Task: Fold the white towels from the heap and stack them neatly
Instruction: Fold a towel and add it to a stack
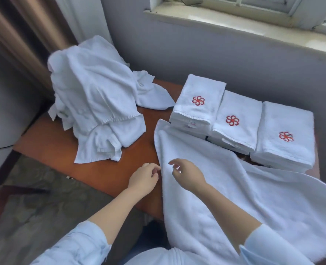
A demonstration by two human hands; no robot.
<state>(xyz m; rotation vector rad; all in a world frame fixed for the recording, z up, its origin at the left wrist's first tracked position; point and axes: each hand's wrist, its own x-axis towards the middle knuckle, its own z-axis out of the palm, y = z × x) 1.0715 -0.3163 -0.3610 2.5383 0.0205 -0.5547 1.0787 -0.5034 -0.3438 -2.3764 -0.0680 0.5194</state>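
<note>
Three towel stacks (pixel 242 106), red pinwheel logos (pixel 232 120)

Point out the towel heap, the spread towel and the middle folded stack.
towel heap (pixel 93 96): head view, upper front drape.
spread towel (pixel 254 178): head view, flat middle.
middle folded stack (pixel 244 115): head view, right half of its top face.

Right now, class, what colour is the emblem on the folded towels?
Red, a pinwheel flower emblem; head view.
</note>
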